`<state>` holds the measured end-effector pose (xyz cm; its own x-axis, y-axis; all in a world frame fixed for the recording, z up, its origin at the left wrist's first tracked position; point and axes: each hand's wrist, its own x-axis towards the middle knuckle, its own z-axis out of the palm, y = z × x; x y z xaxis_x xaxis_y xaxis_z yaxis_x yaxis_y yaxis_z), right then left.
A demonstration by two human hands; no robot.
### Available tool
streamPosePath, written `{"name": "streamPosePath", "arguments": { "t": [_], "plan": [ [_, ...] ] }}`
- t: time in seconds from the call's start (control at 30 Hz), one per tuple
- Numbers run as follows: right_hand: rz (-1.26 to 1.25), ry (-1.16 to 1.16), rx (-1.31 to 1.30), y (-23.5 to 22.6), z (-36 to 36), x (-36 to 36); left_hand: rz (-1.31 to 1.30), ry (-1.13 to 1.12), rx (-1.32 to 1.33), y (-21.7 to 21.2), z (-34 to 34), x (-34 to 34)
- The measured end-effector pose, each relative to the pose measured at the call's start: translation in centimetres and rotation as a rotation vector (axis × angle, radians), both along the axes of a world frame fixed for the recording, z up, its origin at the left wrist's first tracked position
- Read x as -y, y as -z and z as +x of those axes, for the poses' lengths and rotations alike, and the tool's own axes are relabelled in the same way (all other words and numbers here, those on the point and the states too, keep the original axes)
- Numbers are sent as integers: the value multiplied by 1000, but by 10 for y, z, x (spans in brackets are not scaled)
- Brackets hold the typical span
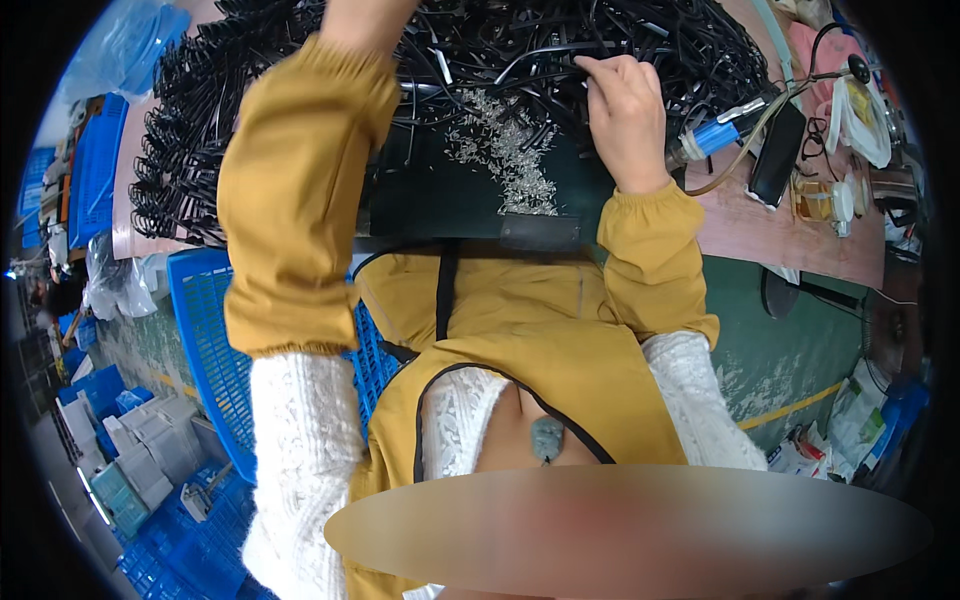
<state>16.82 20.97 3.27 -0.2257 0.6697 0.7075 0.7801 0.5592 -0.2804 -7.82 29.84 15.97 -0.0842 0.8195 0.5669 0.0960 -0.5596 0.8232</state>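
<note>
My left hand [368,22] reaches over the far part of the table and is cut off by the top edge; its fingers are out of sight. My right hand [630,115] is at the right side of a heap of thin, glossy black parts [690,50]. Its fingers are curled, thumb and forefinger close together against the black parts. Whatever they pinch is too thin to make out. Between my arms, a spill of tiny silver metal pieces [510,150] lies on a dark green mat [425,190], running from the heap to the near edge.
Stacked black parts with hooked ends [175,150] line the table's left. Right of my hand lie a blue-bodied tool [712,137] with a hose, a black phone [778,155], glasses [815,138] and a small jar [815,200]. A blue plastic basket [215,340] stands below the table, left of my lap.
</note>
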Motion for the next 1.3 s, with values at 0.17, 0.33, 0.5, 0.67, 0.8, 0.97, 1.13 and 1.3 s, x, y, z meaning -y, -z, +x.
{"name": "streamPosePath", "arguments": {
  "t": [0.17,0.33,0.5,0.67,0.8,0.97,1.13,1.3],
  "plan": [
    [-183,27,68,-11,-1,35,-404,136,525,66,-20,146],
    [-697,-83,-1259,3,1,92,-807,122,923,125,27,210],
    [-1122,-564,-1670,31,-4,140,-618,265,1103,155,54,221],
    [-929,-267,-1073,33,-4,145,-265,138,660,176,80,238],
    [-944,-213,-1083,30,-9,143,-237,183,540,197,66,267],
    [-1012,-194,-871,38,-11,140,-236,234,410,225,51,290],
    [-1075,-157,-864,41,-11,139,-208,229,338,234,54,292],
    [-1057,-123,-878,33,-12,139,-263,147,295,231,56,295]
  ]
}}
